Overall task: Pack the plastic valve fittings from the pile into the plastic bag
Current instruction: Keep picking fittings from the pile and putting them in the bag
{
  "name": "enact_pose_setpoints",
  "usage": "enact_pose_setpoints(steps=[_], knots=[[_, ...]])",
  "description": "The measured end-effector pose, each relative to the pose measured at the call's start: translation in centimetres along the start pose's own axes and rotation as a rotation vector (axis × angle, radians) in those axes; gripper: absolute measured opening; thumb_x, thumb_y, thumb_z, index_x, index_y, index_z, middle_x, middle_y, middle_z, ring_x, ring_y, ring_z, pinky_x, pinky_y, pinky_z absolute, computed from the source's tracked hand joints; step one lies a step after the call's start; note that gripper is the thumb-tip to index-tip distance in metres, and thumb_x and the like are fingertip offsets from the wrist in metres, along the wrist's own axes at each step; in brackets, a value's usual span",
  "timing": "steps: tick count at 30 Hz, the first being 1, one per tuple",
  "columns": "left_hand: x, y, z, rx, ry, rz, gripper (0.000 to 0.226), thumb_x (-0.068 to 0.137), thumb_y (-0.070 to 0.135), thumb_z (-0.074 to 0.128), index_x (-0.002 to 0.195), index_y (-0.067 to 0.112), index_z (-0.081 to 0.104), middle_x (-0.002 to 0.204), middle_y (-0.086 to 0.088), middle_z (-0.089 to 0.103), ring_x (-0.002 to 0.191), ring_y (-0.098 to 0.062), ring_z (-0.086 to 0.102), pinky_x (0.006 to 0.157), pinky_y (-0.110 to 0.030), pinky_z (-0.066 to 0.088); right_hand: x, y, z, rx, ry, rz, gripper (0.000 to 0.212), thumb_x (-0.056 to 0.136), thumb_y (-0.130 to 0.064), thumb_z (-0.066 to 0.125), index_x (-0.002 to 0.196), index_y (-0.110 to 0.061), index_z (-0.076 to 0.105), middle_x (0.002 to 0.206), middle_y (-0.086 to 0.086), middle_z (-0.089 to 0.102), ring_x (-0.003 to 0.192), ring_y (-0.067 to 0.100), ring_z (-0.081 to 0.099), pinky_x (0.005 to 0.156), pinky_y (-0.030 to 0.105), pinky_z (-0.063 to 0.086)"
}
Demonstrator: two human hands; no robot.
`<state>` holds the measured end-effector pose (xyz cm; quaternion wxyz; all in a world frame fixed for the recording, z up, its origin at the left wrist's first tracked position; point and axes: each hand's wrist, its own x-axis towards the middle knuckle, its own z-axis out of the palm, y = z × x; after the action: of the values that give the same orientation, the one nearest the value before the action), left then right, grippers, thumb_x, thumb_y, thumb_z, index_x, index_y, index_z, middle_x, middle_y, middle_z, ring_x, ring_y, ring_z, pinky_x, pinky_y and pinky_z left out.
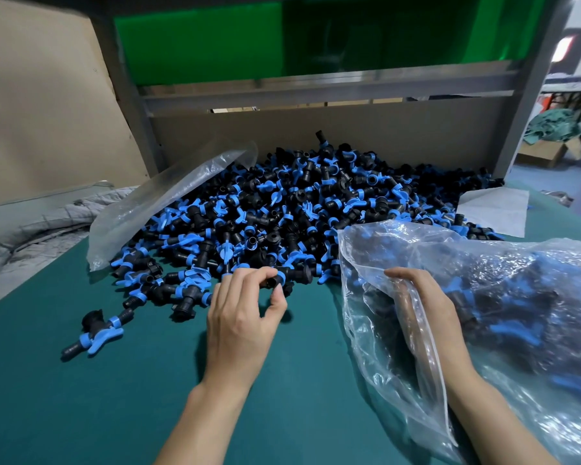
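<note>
Left grip (239,317): thumb and fingertips pinch narrowly round one black plastic valve fitting with a blue collar (287,278), at the near edge of the heap.
Right grip (426,307): fingers curled over the rim of the clear plastic bag (503,263), holding its mouth; some film lies over the hand.
Pile: the heap of black and blue plastic valve fittings (299,203) lies on the green desk (148,397), beyond both hands and mostly to the left of the bag.
Bag contents: already part-filled with fittings, which show dark and blue through the film.
Key relation: the bag's mouth lies to the right of the pinched fitting and opens leftward toward it, near but not touching.
Long axis: the pinched fitting seems to run roughly left to right, its far end toward the bag.
Nearer hand: the left, which already has the fitting; the right only holds the bag.
Likely next move: a short carry rightward into the mouth.
Also there: a second clear plastic bag, empty (168,196), resting on the heap's left side; one stray black and blue fitting (94,330) near the left.
</note>
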<state>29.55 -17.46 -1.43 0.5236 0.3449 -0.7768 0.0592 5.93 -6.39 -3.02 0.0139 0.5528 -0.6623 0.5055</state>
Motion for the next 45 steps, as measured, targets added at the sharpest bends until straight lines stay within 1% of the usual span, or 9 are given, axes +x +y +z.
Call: enact_pose_setpoints(steps=[8, 14, 18, 21, 25, 31, 37, 42, 45], knots=[[-0.1, 0.6, -0.2, 0.024, -0.050, 0.010, 0.020, 0.088, 0.016, 0.063, 0.106, 0.009, 0.065, 0.093, -0.002, 0.059, 0.087, -0.021, 0.054, 0.078, -0.035, 0.046, 0.1, -0.4, 0.0, 0.030, -0.007, 0.021, 0.049, 0.075, -0.016, 0.045, 0.118, -0.037, 0.056, 0.120, -0.026, 0.055, 0.114, -0.009, 0.050, 0.091, 0.015, 0.037], [-0.1, 0.5, -0.1, 0.030, -0.069, -0.003, 0.019, 0.089, 0.017, 0.061, 0.106, 0.009, 0.065, 0.093, -0.001, 0.058, 0.087, -0.021, 0.054, 0.078, -0.034, 0.046, 0.0, -0.4, -0.1, 0.014, -0.012, 0.014, 0.047, 0.077, -0.018, 0.046, 0.119, -0.037, 0.056, 0.122, -0.025, 0.055, 0.117, -0.006, 0.050, 0.093, 0.019, 0.037], [0.0, 0.9, -0.2, -0.237, -0.099, -0.299, 0.015, 0.091, 0.025, 0.057, 0.105, 0.021, 0.062, 0.094, 0.008, 0.057, 0.091, -0.014, 0.055, 0.080, -0.029, 0.045, 0.0, -0.5, -0.1, 0.022, -0.013, 0.019, 0.047, 0.077, -0.020, 0.043, 0.119, -0.036, 0.056, 0.121, -0.025, 0.055, 0.117, -0.007, 0.050, 0.092, 0.018, 0.037], [0.1, 1.2, 0.0, -0.582, -0.110, -0.585, 0.011, 0.094, 0.024, 0.059, 0.100, 0.033, 0.060, 0.087, 0.015, 0.063, 0.084, -0.012, 0.057, 0.076, -0.026, 0.046, 0.0, -0.6, -0.1, 0.016, -0.007, 0.023, 0.048, 0.077, -0.012, 0.048, 0.119, -0.035, 0.056, 0.121, -0.025, 0.056, 0.116, -0.009, 0.050, 0.093, 0.014, 0.036], [0.3, 1.6, -0.4, -0.780, -0.173, -0.586, 0.013, 0.098, 0.019, 0.055, 0.100, 0.032, 0.060, 0.085, 0.018, 0.063, 0.075, -0.004, 0.053, 0.069, -0.014, 0.044, -0.1, -0.4, -0.2, -0.004, -0.012, 0.032, 0.062, 0.077, 0.013, 0.060, 0.120, -0.033, 0.056, 0.121, -0.022, 0.056, 0.116, -0.008, 0.050, 0.093, 0.010, 0.035], [0.3, 2.0, -0.5, -0.835, -0.238, -0.566, 0.016, 0.099, 0.013, 0.055, 0.101, 0.027, 0.061, 0.087, 0.020, 0.063, 0.082, -0.001, 0.056, 0.075, -0.010, 0.044, -0.1, -1.0, -0.3, 0.024, -0.013, 0.053, 0.047, 0.077, -0.012, 0.047, 0.118, -0.034, 0.057, 0.119, -0.025, 0.055, 0.115, -0.009, 0.050, 0.091, 0.002, 0.032], [0.2, 2.3, -0.6, -0.858, -0.266, -0.578, 0.013, 0.097, 0.012, 0.057, 0.101, 0.023, 0.062, 0.085, 0.016, 0.064, 0.080, -0.002, 0.058, 0.074, -0.010, 0.045, -0.1, -1.4, -0.3, 0.021, -0.010, 0.073, 0.046, 0.080, -0.015, 0.048, 0.119, -0.037, 0.056, 0.120, -0.028, 0.055, 0.116, -0.011, 0.049, 0.091, 0.001, 0.031], [-0.2, 3.8, 0.2, -0.936, -0.306, -0.639, 0.008, 0.095, 0.009, 0.060, 0.099, 0.014, 0.063, 0.082, 0.008, 0.068, 0.077, -0.006, 0.061, 0.073, -0.016, 0.049, 0.4, -2.6, -0.8, 0.080, 0.037, 0.086, 0.050, 0.086, 0.002, 0.052, 0.120, -0.034, 0.058, 0.123, -0.023, 0.058, 0.117, -0.005, 0.053, 0.101, 0.020, 0.040], [-0.2, 5.9, 1.4, -0.997, -0.384, -0.765, 0.003, 0.095, 0.011, 0.059, 0.098, 0.010, 0.061, 0.073, 0.002, 0.068, 0.068, -0.008, 0.060, 0.062, -0.019, 0.050, 0.9, -3.6, -1.8, 0.044, 0.049, 0.058, 0.062, 0.080, 0.014, 0.057, 0.120, -0.033, 0.059, 0.117, -0.020, 0.063, 0.102, 0.002, 0.063, 0.090, 0.025, 0.049]])
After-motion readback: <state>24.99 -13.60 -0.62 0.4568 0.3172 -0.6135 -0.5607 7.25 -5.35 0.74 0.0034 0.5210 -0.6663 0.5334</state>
